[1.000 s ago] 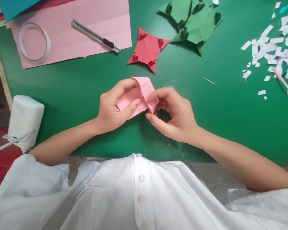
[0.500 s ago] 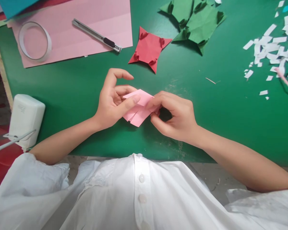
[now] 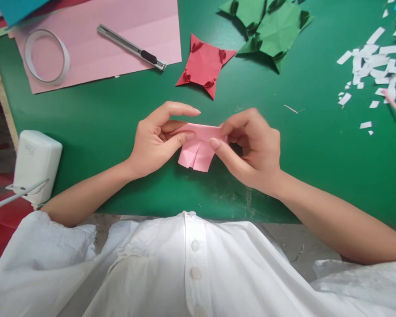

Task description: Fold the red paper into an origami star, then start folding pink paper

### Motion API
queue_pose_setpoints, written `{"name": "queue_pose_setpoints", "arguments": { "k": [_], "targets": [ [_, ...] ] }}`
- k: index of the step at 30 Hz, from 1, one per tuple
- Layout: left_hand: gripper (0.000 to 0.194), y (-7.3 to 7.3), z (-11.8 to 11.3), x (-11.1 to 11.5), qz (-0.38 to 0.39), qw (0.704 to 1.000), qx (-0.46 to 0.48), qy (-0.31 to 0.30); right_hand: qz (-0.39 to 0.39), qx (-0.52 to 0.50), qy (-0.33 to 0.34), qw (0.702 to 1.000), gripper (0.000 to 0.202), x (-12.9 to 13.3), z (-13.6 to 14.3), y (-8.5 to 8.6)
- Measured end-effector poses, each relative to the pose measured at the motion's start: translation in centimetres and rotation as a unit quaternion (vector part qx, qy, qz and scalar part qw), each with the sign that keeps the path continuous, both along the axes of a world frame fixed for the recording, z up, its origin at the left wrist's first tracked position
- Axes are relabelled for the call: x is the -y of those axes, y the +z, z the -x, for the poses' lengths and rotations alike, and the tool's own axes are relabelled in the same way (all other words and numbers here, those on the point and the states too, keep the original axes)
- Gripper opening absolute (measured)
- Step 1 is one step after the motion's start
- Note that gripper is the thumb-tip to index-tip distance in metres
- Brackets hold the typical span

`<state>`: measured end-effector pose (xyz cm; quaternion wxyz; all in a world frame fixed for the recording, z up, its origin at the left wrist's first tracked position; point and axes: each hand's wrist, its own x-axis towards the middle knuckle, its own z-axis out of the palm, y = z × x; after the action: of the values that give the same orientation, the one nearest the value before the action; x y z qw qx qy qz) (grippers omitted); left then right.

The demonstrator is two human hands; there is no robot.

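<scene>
A small pink piece of folded paper point(image 3: 199, 152) is held between my two hands, above the near part of the green table. A slit runs up from its lower edge and splits it into two flaps. My left hand point(image 3: 161, 141) pinches its left side, thumb in front, with the index finger stretched out free above. On the right side, my right hand point(image 3: 251, 147) grips the paper between thumb and bent fingers. Fingertips behind the paper are hidden. Just beyond lies a red folded paper star point(image 3: 205, 65) with curled corners.
Green folded papers point(image 3: 279, 33) lie at the back. A box cutter point(image 3: 132, 47) and a tape roll point(image 3: 26, 57) rest on a pink sheet point(image 3: 86, 26). White paper scraps point(image 3: 379, 66) are scattered right. A white corded device point(image 3: 38, 165) stands at the table's left edge.
The pink paper has turned so its top edge lies nearly level and its slit flaps point toward me. My right hand has shifted right and up, its thumb now on the paper's front.
</scene>
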<state>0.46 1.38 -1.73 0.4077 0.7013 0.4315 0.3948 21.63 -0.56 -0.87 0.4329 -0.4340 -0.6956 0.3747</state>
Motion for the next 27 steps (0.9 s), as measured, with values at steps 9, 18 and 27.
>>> {"name": "queue_pose_setpoints", "arguments": {
  "k": [9,18,27],
  "targets": [
    [0.027,-0.3,0.2,-0.2,-0.002,0.999,0.03,-0.019,0.159,-0.107,-0.049,0.98,0.026,-0.6,0.1,0.7],
    [0.034,-0.3,0.5,-0.3,0.027,0.997,0.037,-0.055,0.203,-0.163,-0.066,0.963,0.036,-0.8,0.0,0.7],
    [0.017,0.9,-0.3,0.3,-0.046,0.995,-0.041,-0.077,0.12,-0.084,0.012,0.989,0.034,-1.0,-0.7,0.6]
  ]
}}
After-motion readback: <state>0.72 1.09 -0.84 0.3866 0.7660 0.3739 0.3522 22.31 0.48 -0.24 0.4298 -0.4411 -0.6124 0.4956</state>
